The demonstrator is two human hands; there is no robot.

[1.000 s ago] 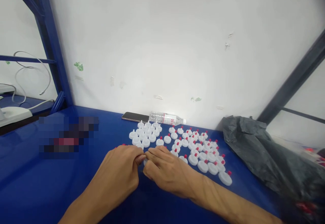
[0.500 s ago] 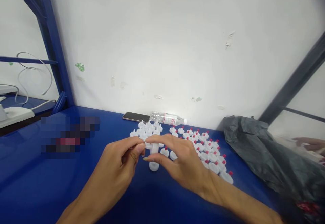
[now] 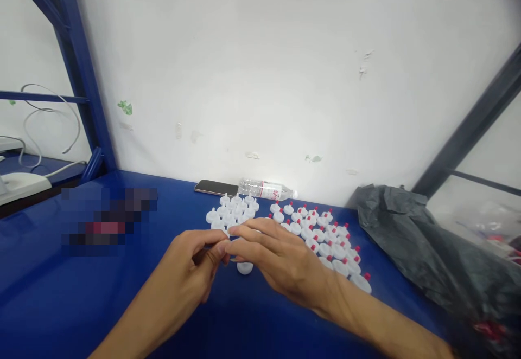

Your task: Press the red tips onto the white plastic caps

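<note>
My left hand [image 3: 200, 264] is closed, thumb and index finger pinched together. My right hand [image 3: 280, 258] meets it fingertip to fingertip, curled over the spot where a translucent white plastic piece was visible between the hands half a second ago. The fingers now hide that piece. Under the right fingers a round white plastic cap [image 3: 245, 268] rests on the blue table, partly covered. Just beyond the hands stands a cluster of white spouted caps [image 3: 224, 211] without red tips. To their right, several similar white caps with red tips [image 3: 338, 250] are spread out.
Against the white wall lie a dark phone [image 3: 215, 187] and a clear plastic bottle [image 3: 266, 190] on its side. A dark grey plastic bag [image 3: 407, 229] covers the right side of the blue table [image 3: 134, 288]. At far left is a white device [image 3: 24, 186] with cables.
My right hand's fingers have rolled forward and down over the white plastic piece, hiding it. My left hand has barely moved. The view has shifted slightly.
</note>
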